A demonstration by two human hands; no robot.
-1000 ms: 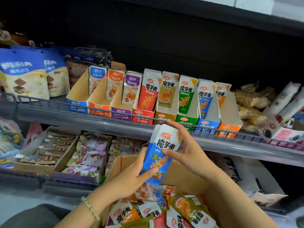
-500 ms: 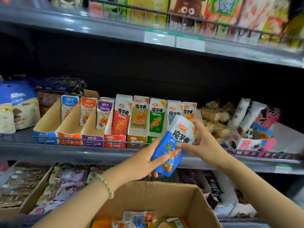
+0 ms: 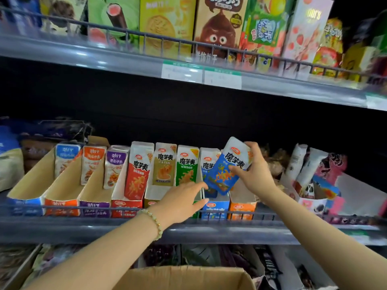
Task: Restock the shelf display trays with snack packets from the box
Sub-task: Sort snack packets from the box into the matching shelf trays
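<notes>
Right hand [image 3: 256,174] pinches a blue-and-white foil snack packet [image 3: 227,164]: thumb across the front face, fingers curled over the top-right edge. Could be a thin stack rather than a single packet, can't tell. Packet is held in the air, tilted with its top leaning right, above the blue cardboard display tray [image 3: 215,207] and in front of the matching blue packets [image 3: 207,162] standing at the back of that tray. Its lower corner hangs just over the tray's open front section. Left hand [image 3: 182,203] is flat, fingers straight and close together, holding nothing, reaching in over the wire shelf rail [image 3: 83,210]. Its fingertips sit at the packet's lower-left edge, contact not resolvable. Pale-green beaded bracelet [image 3: 156,223] on the left wrist. Row on the grey metal shelf [image 3: 62,229], left to right: three brown-lined cardboard trays [image 3: 60,191] with smaller packets, red tray [image 3: 125,204], tan tray [image 3: 151,203], green packets [image 3: 186,166] whose tray front is mostly behind the left hand, the blue tray, orange tray [image 3: 241,207]. Orange tray's contents are hidden behind the held packet and right hand. Open brown cardboard box [image 3: 184,278] at the bottom edge, below the shelf, between the forearms, contents out of view. Upper shelf [image 3: 125,59] carries tall printed snack cartons [image 3: 165,24], blurred.
</notes>
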